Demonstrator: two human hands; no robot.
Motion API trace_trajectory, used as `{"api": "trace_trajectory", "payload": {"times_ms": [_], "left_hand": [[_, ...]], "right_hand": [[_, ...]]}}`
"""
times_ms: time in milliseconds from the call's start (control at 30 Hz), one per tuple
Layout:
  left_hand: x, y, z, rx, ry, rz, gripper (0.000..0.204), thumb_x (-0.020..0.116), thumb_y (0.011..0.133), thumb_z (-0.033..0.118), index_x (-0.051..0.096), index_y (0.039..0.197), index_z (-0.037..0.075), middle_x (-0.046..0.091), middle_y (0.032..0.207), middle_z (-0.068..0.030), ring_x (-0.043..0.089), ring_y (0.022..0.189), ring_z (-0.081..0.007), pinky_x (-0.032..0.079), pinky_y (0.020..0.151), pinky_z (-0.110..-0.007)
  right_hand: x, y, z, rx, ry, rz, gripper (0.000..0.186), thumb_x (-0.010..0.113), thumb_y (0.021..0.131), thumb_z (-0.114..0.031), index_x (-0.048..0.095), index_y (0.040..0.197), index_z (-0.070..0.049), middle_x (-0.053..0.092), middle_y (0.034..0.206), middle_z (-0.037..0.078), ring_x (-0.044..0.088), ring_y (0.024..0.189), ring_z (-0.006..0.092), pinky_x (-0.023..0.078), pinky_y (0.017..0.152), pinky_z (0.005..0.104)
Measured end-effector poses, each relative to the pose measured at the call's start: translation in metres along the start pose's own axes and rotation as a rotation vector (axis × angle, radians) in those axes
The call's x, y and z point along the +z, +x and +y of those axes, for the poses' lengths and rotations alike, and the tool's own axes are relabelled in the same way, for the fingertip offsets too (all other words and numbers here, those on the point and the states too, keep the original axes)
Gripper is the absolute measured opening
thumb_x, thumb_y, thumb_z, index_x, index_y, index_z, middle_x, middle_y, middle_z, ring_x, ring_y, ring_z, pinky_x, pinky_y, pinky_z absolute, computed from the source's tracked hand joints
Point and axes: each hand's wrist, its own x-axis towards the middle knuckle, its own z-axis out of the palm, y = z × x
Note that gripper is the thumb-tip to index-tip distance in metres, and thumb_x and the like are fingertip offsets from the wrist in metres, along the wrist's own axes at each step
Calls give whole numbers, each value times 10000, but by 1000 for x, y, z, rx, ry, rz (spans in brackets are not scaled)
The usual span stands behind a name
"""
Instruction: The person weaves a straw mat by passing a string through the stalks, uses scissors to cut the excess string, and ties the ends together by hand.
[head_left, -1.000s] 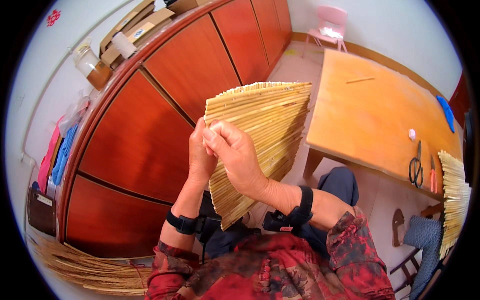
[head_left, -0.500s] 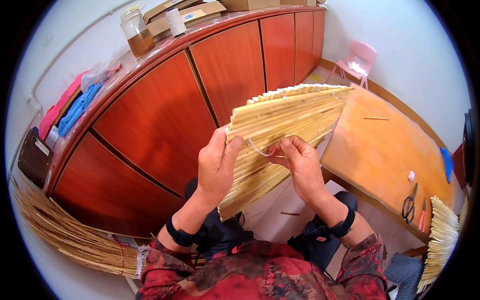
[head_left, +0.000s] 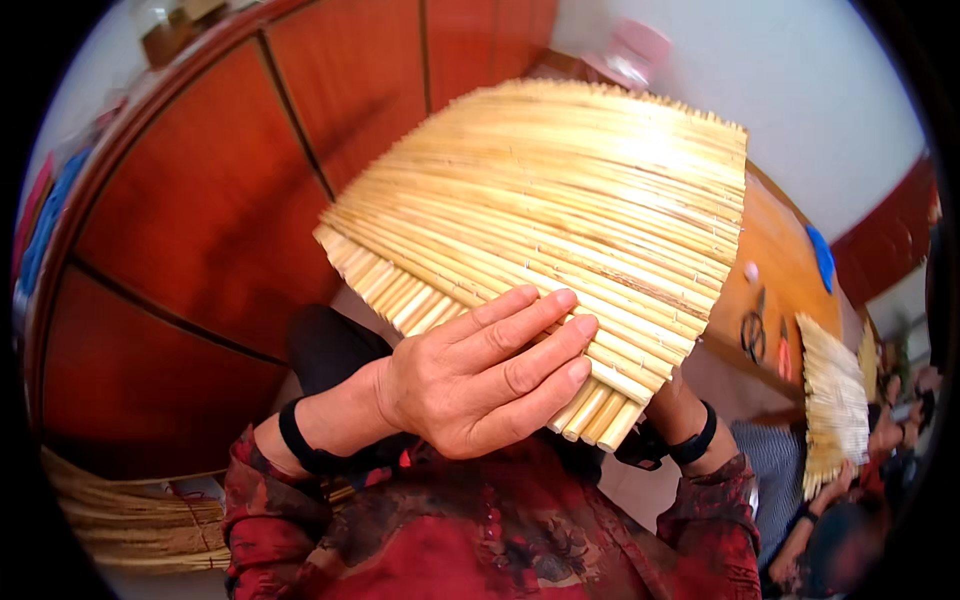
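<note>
A large mat of pale yellow stalks (head_left: pixel 560 190), stitched with rows of light thread, hangs in front of me. Its stalks fan out toward the far side, and a second layer of stalk ends shows along the near left edge. My left hand (head_left: pixel 490 375) lies across the mat's near edge, fingers stretched out flat on the stalks, thumb hidden. Behind the near right corner is my right hand (head_left: pixel 676 400); the mat covers its fingers, so what they grip does not show.
Red cabinets (head_left: pixel 190 190) line the left. At right, a wooden table (head_left: pixel 775 250) holds black scissors (head_left: pixel 753 332), an orange-handled tool (head_left: pixel 784 355) and a blue item (head_left: pixel 820 257). A co-worker (head_left: pixel 840 540) handles another stalk mat (head_left: pixel 835 400). Long straw (head_left: pixel 140 510) lies lower left.
The mat has turned, its broad face now toward me. My left hand moved from the mat's left edge onto its face. My right hand left the white cord and went behind the mat.
</note>
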Motion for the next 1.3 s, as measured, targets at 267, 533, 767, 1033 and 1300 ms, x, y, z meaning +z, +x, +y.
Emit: {"api": "trace_trajectory", "payload": {"times_ms": [267,533,767,1033,1300], "left_hand": [[56,-32,11,94,-270,-33,195,557,818,84,567,1000,14,592,1080,-213,582,1022,-379,468,891,-463],[86,-68,30,43,-326,-150,261,581,801,172,606,1054,109,542,1201,-131,541,1102,-305,410,961,-444],[64,-109,20,-195,-222,-368,389,592,787,139,548,1174,140,491,1260,-134,497,1163,-269,220,1072,-470],[84,-130,16,-351,-81,-288,437,602,757,93,515,1184,69,484,1257,-135,480,1178,-282,217,1061,-506],[87,-121,10,-406,-48,-298,337,536,806,84,540,1142,64,536,1227,-103,487,1188,-245,190,1077,-475]], "right_hand": [[-5,-73,15,114,13,83,332,576,874,-240,557,1148,-55,594,1117,95,589,970,191,505,779,324],[19,-110,19,515,861,423,578,527,874,-405,413,1257,13,532,1179,175,572,1023,270,517,846,373],[10,-116,43,632,1037,468,649,563,832,-468,420,1272,-13,535,1192,146,555,1058,262,483,897,384],[5,-128,61,635,958,498,622,650,791,-389,458,1238,-1,549,1177,146,560,1054,251,487,895,382],[11,-128,57,691,943,499,600,656,787,-341,461,1236,7,543,1185,162,562,1056,276,490,898,401]]}}
